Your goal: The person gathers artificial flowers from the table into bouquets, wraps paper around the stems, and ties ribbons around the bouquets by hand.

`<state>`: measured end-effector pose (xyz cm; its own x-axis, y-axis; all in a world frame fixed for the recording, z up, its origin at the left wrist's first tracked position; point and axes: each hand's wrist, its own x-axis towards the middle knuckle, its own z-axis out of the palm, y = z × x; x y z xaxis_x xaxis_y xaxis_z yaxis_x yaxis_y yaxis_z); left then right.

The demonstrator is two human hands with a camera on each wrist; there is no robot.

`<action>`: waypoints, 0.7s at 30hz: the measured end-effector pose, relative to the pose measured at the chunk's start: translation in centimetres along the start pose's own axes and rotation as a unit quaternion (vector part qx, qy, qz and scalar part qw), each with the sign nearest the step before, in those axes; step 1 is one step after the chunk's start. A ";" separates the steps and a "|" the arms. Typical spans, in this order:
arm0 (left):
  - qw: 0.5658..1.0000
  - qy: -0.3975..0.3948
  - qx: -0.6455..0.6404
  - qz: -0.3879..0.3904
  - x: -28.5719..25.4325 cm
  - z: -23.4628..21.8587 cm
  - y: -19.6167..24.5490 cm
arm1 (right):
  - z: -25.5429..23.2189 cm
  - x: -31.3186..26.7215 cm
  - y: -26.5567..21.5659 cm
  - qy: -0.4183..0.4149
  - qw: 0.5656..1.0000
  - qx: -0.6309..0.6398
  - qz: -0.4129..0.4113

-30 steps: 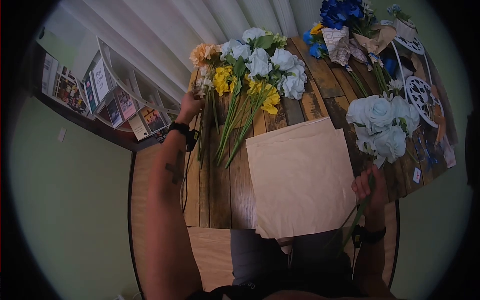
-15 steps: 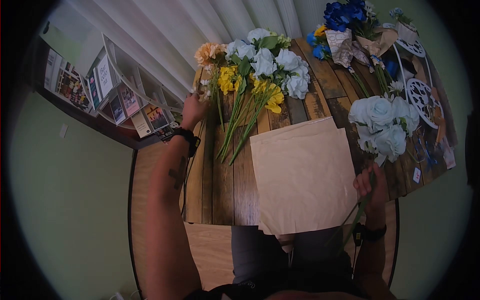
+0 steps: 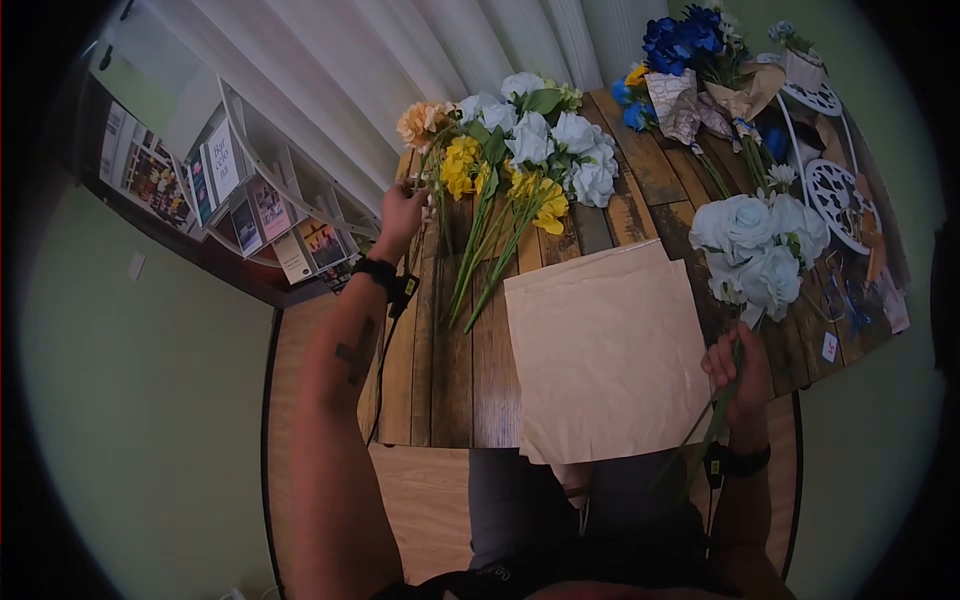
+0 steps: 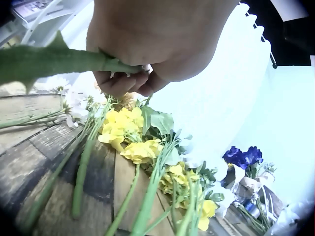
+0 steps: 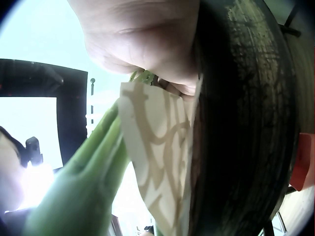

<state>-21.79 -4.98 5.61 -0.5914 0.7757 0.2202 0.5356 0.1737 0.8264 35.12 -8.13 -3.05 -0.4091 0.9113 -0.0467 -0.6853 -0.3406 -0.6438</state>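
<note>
At left in the head view, slanting beside a pale curtain (image 3: 450, 70), shelves (image 3: 265, 190) of books and pictures. Right of these, at the table's upper left, reaching with the left hand (image 3: 403, 212); in the left wrist view, pinching a green stem (image 4: 54, 64) with pointed nubs between curled fingers, near white blossoms (image 4: 76, 103). Past that hand, along the upper middle of the wooden table (image 3: 450, 390), peach flowers (image 3: 423, 122), then yellow flowers (image 3: 460, 168), then pale roses (image 3: 590, 180), with stems toward the lower edge. Flat at lower centre, overhanging the front edge, brown paper (image 3: 610, 350). At upper right, blue flowers (image 3: 682, 45) in wrapped bunches. Below, gripping narrowly with the right hand (image 3: 738, 365), fingers curled round long green stems (image 5: 78, 196) under pale-blue roses (image 3: 760, 250). At far right, a white metal stand (image 3: 838, 195).
</note>
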 end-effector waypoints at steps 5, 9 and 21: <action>0.994 0.055 -0.085 0.037 0.1 -2.2 2.7 | 0.1 0.0 0.0 -0.009 1.000 0.008 -0.004; 0.989 0.080 -0.110 0.056 -2.2 -3.3 5.5 | -0.2 0.1 0.1 -0.017 1.000 0.011 -0.008; 0.910 0.083 -0.389 0.120 -22.5 -7.7 15.8 | -0.7 0.2 0.4 -0.027 0.999 0.022 -0.026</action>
<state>-4.65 -24.35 17.73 -0.6313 0.6207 0.4649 0.1109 -0.5210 0.8463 35.16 -7.91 -3.89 -0.4035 0.9146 0.0267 -0.7314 -0.3049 -0.6100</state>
